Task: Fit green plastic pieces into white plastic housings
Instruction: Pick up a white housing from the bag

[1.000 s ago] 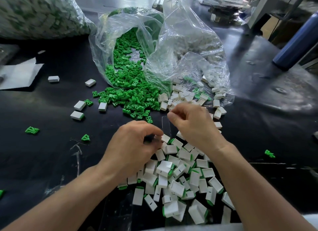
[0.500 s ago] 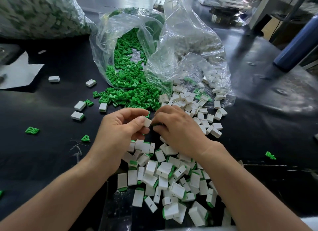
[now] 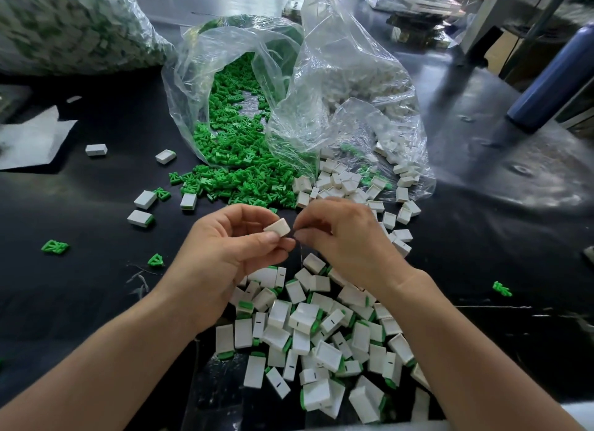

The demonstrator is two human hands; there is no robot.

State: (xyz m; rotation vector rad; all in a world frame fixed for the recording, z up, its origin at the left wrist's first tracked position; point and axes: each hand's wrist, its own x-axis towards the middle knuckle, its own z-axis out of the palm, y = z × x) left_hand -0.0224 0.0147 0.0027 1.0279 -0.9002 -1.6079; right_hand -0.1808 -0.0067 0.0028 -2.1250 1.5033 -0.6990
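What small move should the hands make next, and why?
Probably the right hand should close the small gap to the white housing pinched in the left hand. The right fingertips are curled just beside it; what they carry is hidden.

I am looking at a black table (image 3: 80, 302). My landmark is the clear bag (image 3: 193, 87) lying open at the middle back, with green pieces (image 3: 244, 180) spilling from its mouth. Touching its right side, a second bag (image 3: 353, 77) spills white housings (image 3: 340, 180). In front of the landmark bag lies a heap of fitted housings (image 3: 307, 315). To its left lie stray housings (image 3: 140, 218), a loose green piece (image 3: 55, 247) and a white sheet (image 3: 35, 138). Well to its right stands a blue bottle (image 3: 546, 83).
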